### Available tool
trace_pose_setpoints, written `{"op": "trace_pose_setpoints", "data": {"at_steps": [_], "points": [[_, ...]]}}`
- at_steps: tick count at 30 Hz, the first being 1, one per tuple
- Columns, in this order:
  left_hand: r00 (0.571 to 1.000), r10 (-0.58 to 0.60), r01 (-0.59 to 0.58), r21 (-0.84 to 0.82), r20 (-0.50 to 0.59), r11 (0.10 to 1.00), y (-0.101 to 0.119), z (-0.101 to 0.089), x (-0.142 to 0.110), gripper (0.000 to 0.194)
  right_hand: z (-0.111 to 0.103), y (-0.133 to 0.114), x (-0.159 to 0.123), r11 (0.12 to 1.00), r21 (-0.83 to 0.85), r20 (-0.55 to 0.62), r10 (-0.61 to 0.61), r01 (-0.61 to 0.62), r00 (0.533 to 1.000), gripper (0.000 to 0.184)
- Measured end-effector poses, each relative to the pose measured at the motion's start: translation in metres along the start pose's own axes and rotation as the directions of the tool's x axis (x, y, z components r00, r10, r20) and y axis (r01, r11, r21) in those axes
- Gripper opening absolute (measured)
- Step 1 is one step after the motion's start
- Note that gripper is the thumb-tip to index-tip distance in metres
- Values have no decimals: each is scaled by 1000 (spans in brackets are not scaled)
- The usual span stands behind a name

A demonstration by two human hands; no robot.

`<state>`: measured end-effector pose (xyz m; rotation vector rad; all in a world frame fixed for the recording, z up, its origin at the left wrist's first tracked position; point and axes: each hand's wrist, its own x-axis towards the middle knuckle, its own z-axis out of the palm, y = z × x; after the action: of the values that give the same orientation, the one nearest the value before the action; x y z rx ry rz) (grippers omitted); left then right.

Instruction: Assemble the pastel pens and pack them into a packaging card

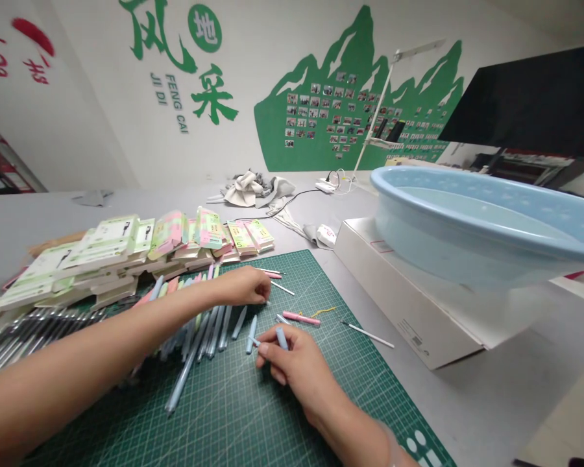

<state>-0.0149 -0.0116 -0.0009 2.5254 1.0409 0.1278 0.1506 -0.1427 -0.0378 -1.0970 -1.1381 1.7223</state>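
My right hand (294,363) is closed around a light blue pen part (281,338), one end of which sticks up between the fingers. My left hand (247,286) reaches across the green cutting mat (233,395) with its fingers curled down in a pinch. A tiny pale tip shows at those fingertips, too small to name. Under and beside the left arm lie several light blue pen barrels (179,383). Just ahead of my right hand is a pink pen barrel (301,318), with a white pen refill (370,335) farther right.
Opened pen boxes (111,240) are heaped at the back left, above a row of clear pen barrels (34,337). A blue basin (418,214) rests on a white box (394,298) at the right. Crumpled cloth (253,189) and a power strip (325,186) lie at the back.
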Motion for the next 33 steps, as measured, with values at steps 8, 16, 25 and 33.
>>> {"op": "trace_pose_setpoints", "data": {"at_steps": [8, 16, 25, 33], "points": [[996, -29, 39, 123, -88, 992, 12, 32, -22, 11, -2, 0, 2, 999, -37, 1, -26, 26, 1000, 21], [972, -214, 82, -710, -99, 700, 32, 18, -43, 16, -16, -4, 8, 985, -27, -186, -171, 169, 968, 22], [949, -286, 75, -786, -132, 614, 52, 11, -55, 16, -18, -7, 9, 965, -87, -196, -262, 249, 945, 17], [924, -202, 33, -456, -326, 889, 60, 17, -57, 11, -16, -4, 8, 927, -236, -215, -343, 292, 914, 14]]}}
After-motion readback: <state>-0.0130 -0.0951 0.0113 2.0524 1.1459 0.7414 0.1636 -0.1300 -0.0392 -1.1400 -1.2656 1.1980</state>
